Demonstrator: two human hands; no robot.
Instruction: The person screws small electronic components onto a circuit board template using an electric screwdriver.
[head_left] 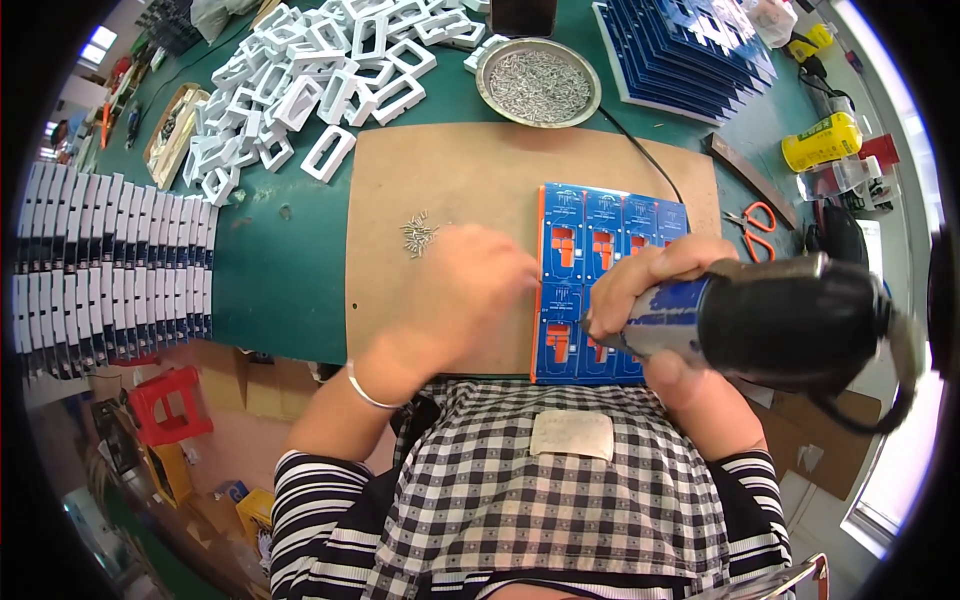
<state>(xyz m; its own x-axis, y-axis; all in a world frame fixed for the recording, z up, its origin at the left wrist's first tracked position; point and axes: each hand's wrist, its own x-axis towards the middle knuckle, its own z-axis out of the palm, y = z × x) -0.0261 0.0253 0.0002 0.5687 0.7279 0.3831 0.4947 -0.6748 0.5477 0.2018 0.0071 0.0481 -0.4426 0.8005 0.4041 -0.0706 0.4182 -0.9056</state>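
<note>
Blue panel (572, 277) with orange showing through its cut-outs and along its left edge lies on a brown sheet (440, 165), toward the right part of it and close in front of the person, its near edge by the checked apron (530, 500). Closed around the front of a black and blue power screwdriver (780, 318), the right hand (665, 290) is above the panel's right part, the tool's nose pointing left; whether its tip touches the panel is hidden. Motion blurs the left hand (470, 290), which is partly curled, with its fingertips just beside the panel's left edge; I cannot tell whether it has hold of anything. Near that hand, beyond it on the brown sheet, is a small loose heap of metal screws (419, 235). Many more screws fill a round metal bowl (488, 98) at the sheet's far edge. White plastic frames (300, 102) are piled on the green desk (270, 310) to the far left of the sheet, and rows of white and blue units (115, 255) stand stacked at the left. On the far right is a stack of blue panels (680, 50); nearer, just beside the sheet, lie a dark bar (750, 180) and orange-handled scissors (746, 223), with a yellow bottle (822, 143) beyond them.
</note>
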